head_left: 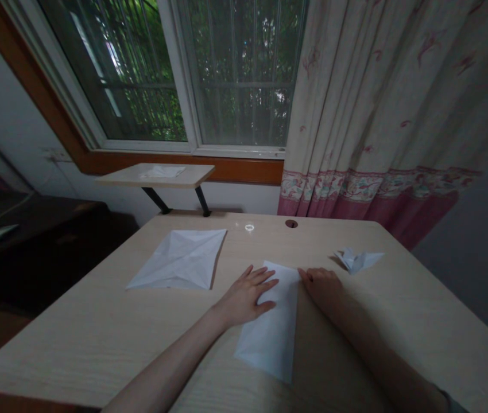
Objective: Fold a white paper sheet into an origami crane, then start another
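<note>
A white sheet of paper (276,338), looking folded into a long rectangle, lies on the desk in front of me. My left hand (250,295) rests flat across its upper left part, fingers spread. At the paper's far right corner is my right hand (324,287), fingers curled in and one fingertip touching the edge; whether anything is between its fingers is hidden. To the left, a creased square sheet (179,259) is spread out with crossing fold lines. A small folded paper figure with pointed wings, like a crane (357,261), sits beyond my right hand.
The pale wooden desk (170,344) has a round cable hole (291,224) near its back edge. A raised shelf (123,176) on black legs stands at back left, with white paper (162,171) on it. Behind are a window and a curtain (356,103); dark furniture (33,246) is at left.
</note>
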A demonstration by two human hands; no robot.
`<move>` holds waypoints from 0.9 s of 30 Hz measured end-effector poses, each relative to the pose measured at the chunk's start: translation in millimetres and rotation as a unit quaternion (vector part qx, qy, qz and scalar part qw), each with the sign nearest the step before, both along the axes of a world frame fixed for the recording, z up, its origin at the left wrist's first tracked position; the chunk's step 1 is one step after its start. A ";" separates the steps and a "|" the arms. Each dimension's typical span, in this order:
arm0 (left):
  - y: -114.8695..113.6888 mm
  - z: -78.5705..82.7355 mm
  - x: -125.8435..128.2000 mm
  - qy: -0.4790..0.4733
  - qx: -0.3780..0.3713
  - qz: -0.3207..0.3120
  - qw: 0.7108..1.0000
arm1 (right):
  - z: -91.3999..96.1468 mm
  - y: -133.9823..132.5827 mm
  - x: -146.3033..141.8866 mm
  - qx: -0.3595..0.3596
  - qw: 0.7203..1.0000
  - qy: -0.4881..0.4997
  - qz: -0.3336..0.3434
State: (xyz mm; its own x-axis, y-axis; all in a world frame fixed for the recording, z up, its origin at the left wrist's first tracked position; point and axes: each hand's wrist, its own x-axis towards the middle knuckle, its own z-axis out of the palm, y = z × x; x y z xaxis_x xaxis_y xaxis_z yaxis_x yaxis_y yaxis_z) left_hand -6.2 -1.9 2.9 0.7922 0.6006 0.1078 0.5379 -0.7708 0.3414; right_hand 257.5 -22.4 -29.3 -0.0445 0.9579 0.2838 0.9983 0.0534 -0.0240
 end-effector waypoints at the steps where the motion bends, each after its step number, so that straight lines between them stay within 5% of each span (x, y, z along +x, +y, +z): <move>1: -0.1 -0.7 0.1 -0.002 0.007 0.002 1.000 | 0.3 -0.2 -0.2 0.001 1.000 0.002 -0.001; 8: -0.1 -2.1 1.3 0.007 0.083 0.036 0.996 | 1.3 -3.9 -1.2 0.023 1.000 0.012 0.012; 27: 1.0 1.6 2.5 0.061 0.178 0.173 0.967 | -0.2 -17.5 -15.0 0.093 0.950 0.130 0.267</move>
State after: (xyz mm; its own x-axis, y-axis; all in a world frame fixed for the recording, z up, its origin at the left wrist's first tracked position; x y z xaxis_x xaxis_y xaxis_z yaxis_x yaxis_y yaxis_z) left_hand -3.7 -0.9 4.6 0.5697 0.7746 0.2746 0.8046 -0.5938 0.0059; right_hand 242.5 -39.9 -29.6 -0.4157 0.7509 0.5131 0.7890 0.5784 -0.2073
